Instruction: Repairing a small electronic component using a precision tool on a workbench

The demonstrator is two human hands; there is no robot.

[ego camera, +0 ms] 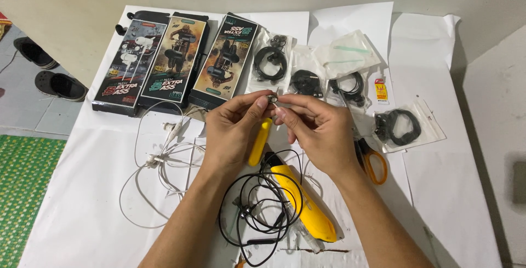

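Together, 2 hands around earbud

Your hands meet near the middle of the surface, and most of what lies around them is clutter. Straight ahead, three upright-printed boxes lie side by side, and a row of clear bags of black cable fills the far edge, so you find no bare gap there. To your left, white earphone wire loops loosely across the sheet. Just below your wrists, black cable coils against a yellow tool. Orange-handled scissors lie just beside your right forearm. Your widest bare stretch lies to the right, below the last bag; another lies at the near left corner.
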